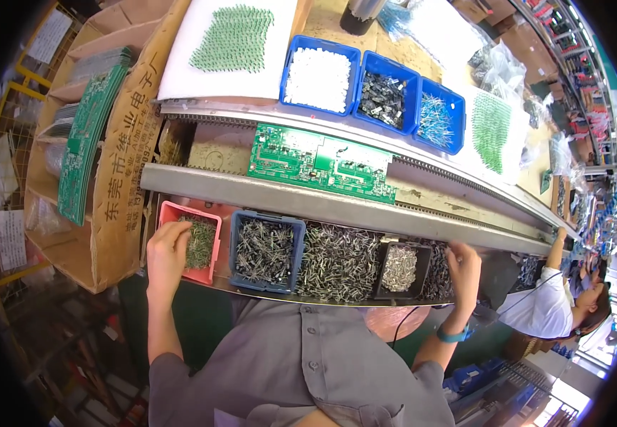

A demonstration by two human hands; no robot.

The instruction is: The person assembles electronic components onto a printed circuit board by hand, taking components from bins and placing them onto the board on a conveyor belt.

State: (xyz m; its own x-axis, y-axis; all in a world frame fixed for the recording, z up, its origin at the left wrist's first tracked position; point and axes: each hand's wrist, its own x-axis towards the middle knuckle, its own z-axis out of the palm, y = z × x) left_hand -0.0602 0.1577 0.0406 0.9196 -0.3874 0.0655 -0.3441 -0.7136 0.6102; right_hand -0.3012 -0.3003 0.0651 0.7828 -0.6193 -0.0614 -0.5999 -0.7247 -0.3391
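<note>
My left hand (167, 255) is at the left side of a pink-red bin (214, 265) of small thin-leaded components (200, 245). Its fingertips are pinched together over the bin's contents; whatever they hold is too small to make out. My right hand (464, 270) is over the right end of the parts row, beside a heap of dark components (436, 276). Those fingers are curled together, and anything between them is hidden. Ahead of both hands a green circuit board (301, 158) lies between the rails of a conveyor, some parts fitted on it.
A blue-grey bin (266, 289), loose leaded parts (338, 263) and a black box of silvery parts (399, 270) lie between my hands. Beyond the metal rail (273, 195) stand blue bins (319, 110). A carton of circuit boards (95, 135) is at left; a co-worker (547, 302) sits at right.
</note>
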